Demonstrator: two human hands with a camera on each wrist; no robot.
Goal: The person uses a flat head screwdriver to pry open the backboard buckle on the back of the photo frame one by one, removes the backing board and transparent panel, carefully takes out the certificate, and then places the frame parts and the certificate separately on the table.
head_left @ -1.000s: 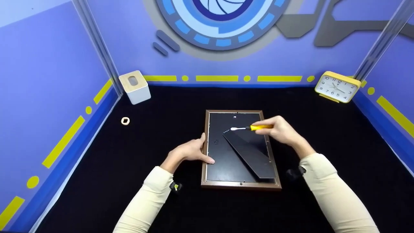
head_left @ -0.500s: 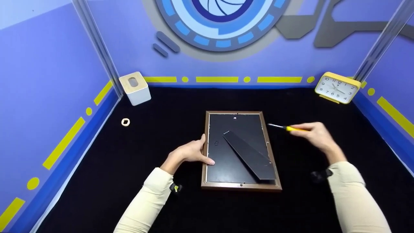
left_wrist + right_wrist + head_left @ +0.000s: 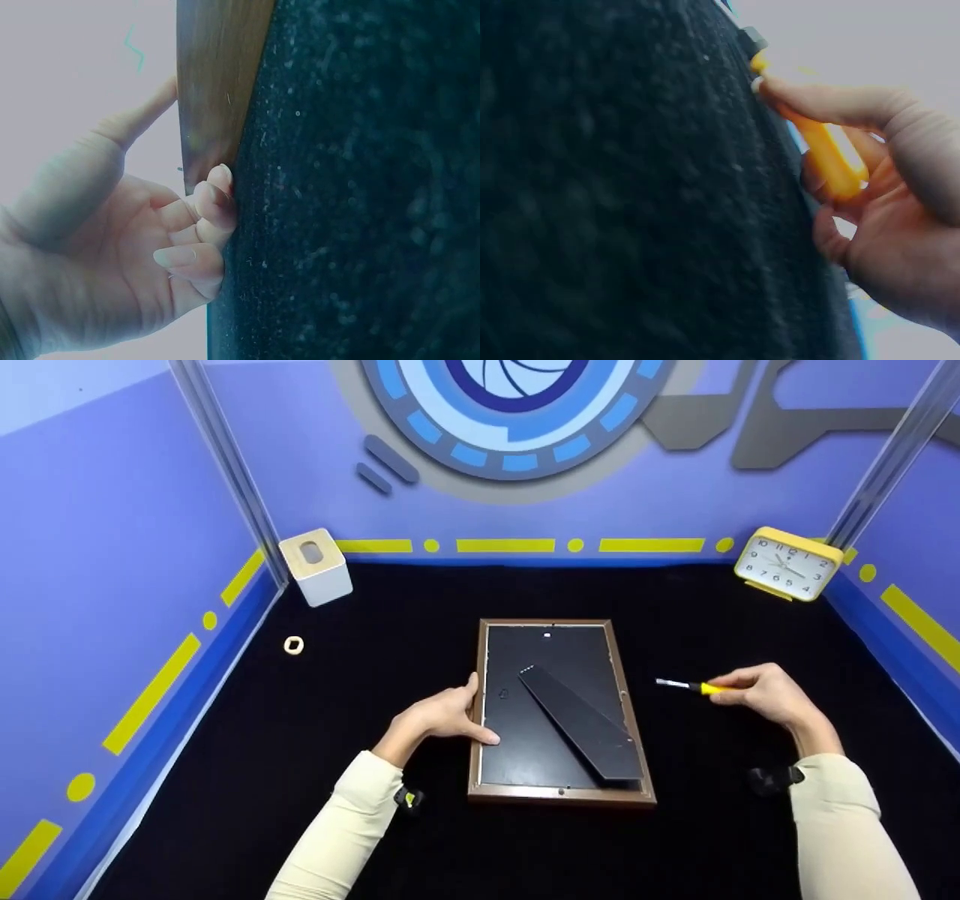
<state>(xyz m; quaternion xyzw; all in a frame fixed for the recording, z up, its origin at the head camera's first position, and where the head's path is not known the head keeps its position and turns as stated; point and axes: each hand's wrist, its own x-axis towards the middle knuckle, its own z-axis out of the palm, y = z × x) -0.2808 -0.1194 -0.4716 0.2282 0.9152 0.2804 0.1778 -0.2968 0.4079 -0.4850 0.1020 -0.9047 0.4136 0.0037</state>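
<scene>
A picture frame (image 3: 561,796) with a brown wooden border lies back side up on the black cloth. Its black easel stand (image 3: 577,727) slants across the backing board. My left hand (image 3: 441,709) grips the frame's left edge, thumb over the backing; the left wrist view shows curled fingers against the wooden side (image 3: 217,82). To the right of the frame, my right hand (image 3: 772,696) holds a screwdriver (image 3: 712,688) by its yellow handle, the metal shaft pointing left and apart from the frame. In the right wrist view, thumb and fingers close round the yellow handle (image 3: 832,154).
A white tissue box (image 3: 322,577) with a wooden lid stands at the back left. In front of it lies a small pale ring (image 3: 293,645) with a squarish hole. A yellow alarm clock (image 3: 789,564) sits at the back right. Blue printed walls (image 3: 480,510) enclose the table.
My right hand has carried the screwdriver from above the frame's backing out to the right and nearer to me. The left hand has stayed on the frame, which has not visibly moved.
</scene>
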